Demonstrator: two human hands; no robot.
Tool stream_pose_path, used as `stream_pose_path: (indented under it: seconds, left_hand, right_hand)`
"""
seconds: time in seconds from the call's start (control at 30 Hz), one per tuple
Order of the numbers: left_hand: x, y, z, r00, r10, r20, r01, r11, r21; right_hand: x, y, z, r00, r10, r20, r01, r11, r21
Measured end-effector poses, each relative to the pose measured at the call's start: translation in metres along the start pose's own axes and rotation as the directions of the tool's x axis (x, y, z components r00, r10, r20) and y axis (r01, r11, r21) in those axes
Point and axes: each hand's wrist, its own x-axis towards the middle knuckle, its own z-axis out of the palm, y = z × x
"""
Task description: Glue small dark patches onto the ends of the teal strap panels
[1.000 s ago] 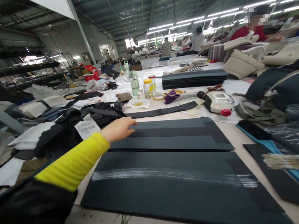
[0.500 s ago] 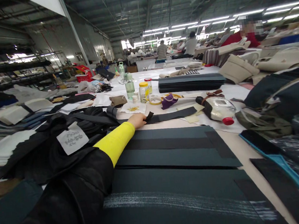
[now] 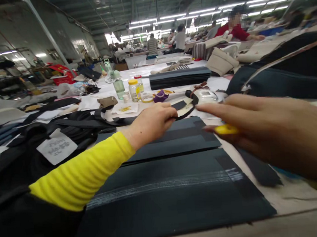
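Observation:
My left hand (image 3: pixel 154 122), below a yellow cuff, is closed on a dark strip (image 3: pixel 187 112) that curves off to its right above the panels. My right hand (image 3: pixel 273 133) reaches in from the right, blurred, its fingertips near the strip's far end. Something small and yellow (image 3: pixel 226 129) is held between its thumb and fingers. Beneath my hands lie dark green fabric panels: the nearer panel (image 3: pixel 168 211) carries a whitish streaked band, and the farther panel (image 3: pixel 184 144) has a black strip across it.
Black straps with a paper note (image 3: pixel 56 147) pile up at the left. Behind are a yellow-lidded jar (image 3: pixel 134 91), a green bottle (image 3: pixel 119 87), a purple cloth (image 3: pixel 160 95) and a dark fabric stack (image 3: pixel 179 78). A person in red (image 3: pixel 233 31) stands farther back.
My left hand has moved right and nearer, lifting the dark strip. My right hand has come into view from the right with the yellow item. The camera view has shifted.

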Motion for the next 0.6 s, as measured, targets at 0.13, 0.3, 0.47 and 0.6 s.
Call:
stream_pose_path:
  seconds: [0.13, 0.3, 0.47, 0.6]
  left_hand:
    - [-0.005, 0.034, -0.007, 0.998, 0.064, -0.011, -0.065, 0.996, -0.065]
    - [-0.008, 0.052, -0.011, 0.997, 0.064, -0.047, -0.067, 0.995, -0.075]
    - [-0.005, 0.052, -0.006, 0.992, 0.098, -0.077, -0.1, 0.995, -0.025]
    - [-0.02, 0.022, -0.006, 0.998, -0.046, -0.046, 0.046, 0.999, -0.007]
  right_hand:
    - [0.02, -0.027, -0.005, 0.975, -0.025, 0.22, 0.059, 0.987, -0.147]
    - [0.013, -0.031, -0.013, 0.957, 0.046, 0.286, -0.004, 0.989, -0.148]
    - [-0.005, -0.021, -0.026, 0.982, 0.031, 0.186, -0.003, 0.989, -0.148]
    - [-0.037, -0.005, -0.045, 1.0, 0.029, -0.001, -0.029, 0.992, -0.123]
